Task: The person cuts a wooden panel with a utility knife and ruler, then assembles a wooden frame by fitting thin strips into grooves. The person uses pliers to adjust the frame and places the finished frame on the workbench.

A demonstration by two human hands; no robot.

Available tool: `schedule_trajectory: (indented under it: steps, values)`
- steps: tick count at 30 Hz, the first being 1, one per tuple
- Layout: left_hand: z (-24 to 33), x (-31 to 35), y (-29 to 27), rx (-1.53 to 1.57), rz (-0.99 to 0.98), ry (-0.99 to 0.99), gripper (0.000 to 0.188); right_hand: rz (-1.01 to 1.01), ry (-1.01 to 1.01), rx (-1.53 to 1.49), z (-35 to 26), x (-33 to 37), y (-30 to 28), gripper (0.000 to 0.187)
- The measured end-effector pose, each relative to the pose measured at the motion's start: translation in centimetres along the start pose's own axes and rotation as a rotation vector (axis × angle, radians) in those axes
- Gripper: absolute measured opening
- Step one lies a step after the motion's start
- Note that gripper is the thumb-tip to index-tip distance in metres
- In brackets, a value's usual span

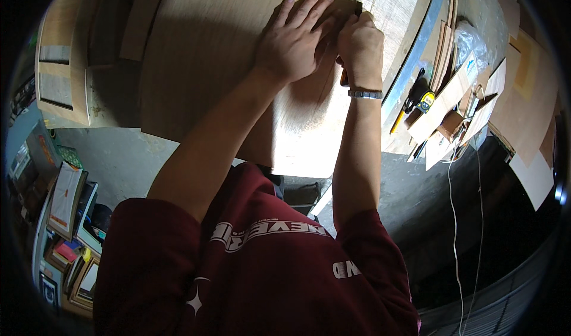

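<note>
My left hand (289,41) lies flat on a thin brown wood panel (208,56), its fingers spread toward the far edge. Right beside it, my right hand (361,41) is closed around a slim black-and-orange tool that looks like a utility knife (344,78). A dark end of this tool shows past the knuckles, and an orange part shows below the palm; the fist hides the rest. Strong light falls on the panel's near right part, while shadow covers much of its left. Whether the tool's tip touches the wood cannot be made out.
A metal straightedge (414,47) runs along the bench's right side. Beyond it lie a yellow-and-black tape measure (426,101), wood offcuts (443,107) and a clear plastic bag (470,44). A framed wood piece (62,68) sits far left. Shelves (83,235) stand lower left; white cords (453,217) hang at right.
</note>
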State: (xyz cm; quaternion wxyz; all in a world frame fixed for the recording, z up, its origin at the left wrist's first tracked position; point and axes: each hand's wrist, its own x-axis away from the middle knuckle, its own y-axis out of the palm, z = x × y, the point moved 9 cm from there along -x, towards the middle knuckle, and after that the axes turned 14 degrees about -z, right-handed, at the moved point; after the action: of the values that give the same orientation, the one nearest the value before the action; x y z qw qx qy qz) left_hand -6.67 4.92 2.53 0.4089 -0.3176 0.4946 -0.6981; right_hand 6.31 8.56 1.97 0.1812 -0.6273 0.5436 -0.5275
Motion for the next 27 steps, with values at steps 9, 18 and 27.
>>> schedule_trajectory:
  steps: [9, 18, 27]
  values:
    - [0.3, -0.1, -0.2, 0.025, -0.003, 0.024, 0.048, -0.070, -0.042, -0.079, 1.1, 1.0, 0.7, 0.026]
    - [0.4, 0.0, -0.9, 0.017, 0.037, -0.003, 0.050, -0.093, 0.025, -0.019, 2.8, 11.8, 5.4, 0.022]
    - [0.5, -0.7, 0.1, -0.001, -0.082, 0.016, 0.055, -0.315, 0.266, -0.124, 4.9, 20.8, 9.2, 0.018]
